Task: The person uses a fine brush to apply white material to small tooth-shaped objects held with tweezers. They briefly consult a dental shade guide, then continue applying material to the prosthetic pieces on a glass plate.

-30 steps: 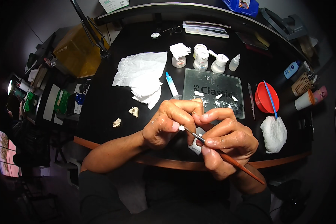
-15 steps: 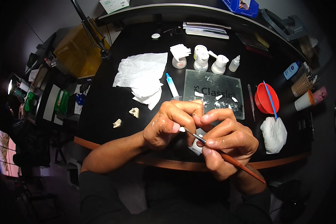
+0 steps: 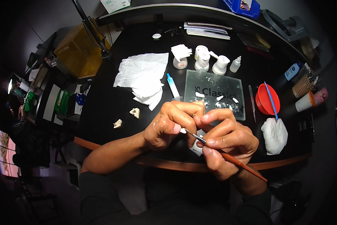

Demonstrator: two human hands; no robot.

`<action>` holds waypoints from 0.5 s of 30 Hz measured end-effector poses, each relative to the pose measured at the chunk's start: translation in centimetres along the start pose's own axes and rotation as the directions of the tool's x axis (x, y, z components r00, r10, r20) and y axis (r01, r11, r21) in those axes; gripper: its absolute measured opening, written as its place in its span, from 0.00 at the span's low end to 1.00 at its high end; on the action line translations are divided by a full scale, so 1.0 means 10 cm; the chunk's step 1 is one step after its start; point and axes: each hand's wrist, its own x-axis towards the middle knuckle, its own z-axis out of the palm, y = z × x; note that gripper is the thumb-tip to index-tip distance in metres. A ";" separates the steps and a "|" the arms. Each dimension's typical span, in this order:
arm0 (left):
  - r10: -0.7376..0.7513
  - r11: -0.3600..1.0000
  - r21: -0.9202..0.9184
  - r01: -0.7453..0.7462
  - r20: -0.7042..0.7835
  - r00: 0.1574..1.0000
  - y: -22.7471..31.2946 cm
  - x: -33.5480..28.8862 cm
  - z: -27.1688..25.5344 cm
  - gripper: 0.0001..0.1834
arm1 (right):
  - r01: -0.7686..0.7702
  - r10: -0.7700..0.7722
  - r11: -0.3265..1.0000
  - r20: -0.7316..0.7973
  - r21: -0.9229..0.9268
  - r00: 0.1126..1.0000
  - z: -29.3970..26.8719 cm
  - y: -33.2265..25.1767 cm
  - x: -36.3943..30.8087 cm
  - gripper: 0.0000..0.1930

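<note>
Between the thumb and fingers of my left hand (image 3: 167,125) a small white piece (image 3: 183,130) is pinched; its exact kind is too small to tell. My right hand (image 3: 232,139) grips a fine brush (image 3: 240,164) with a reddish-brown handle and metal collar. The brush's thin tip meets or nearly meets the white piece. The fingertips of both hands come together just above the tip. Under the hands a white object (image 3: 197,147) is partly hidden. Beyond them lies a glass slab (image 3: 234,83) bearing several white lumps and crumbs.
Several white jars (image 3: 219,65) and a dropper bottle (image 3: 235,64) stand behind the slab. To the right are a red bowl (image 3: 264,103) with a blue stick and a white cloth wad (image 3: 275,137). White tissues (image 3: 142,73), a blue-white syringe (image 3: 172,85) and two beige jagged pieces (image 3: 135,113) lie left.
Hardly anything differs. The brush and right hand have shifted very slightly, while both hands keep their grips.
</note>
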 end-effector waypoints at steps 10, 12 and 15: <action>-0.016 1.000 0.005 0.016 0.002 1.000 0.01 0.00 0.00 0.33 | 0.013 -0.014 1.000 -0.019 -0.007 1.000 0.01 -0.01 -0.01 0.14; -0.018 1.000 0.004 0.018 -0.001 1.000 0.01 0.00 0.00 0.33 | 0.005 -0.004 1.000 -0.032 0.006 0.999 0.02 -0.01 -0.02 0.15; -0.016 1.000 0.006 0.016 0.002 1.000 0.01 0.00 0.00 0.33 | 0.005 -0.005 1.000 -0.030 0.003 1.000 0.02 -0.01 -0.01 0.15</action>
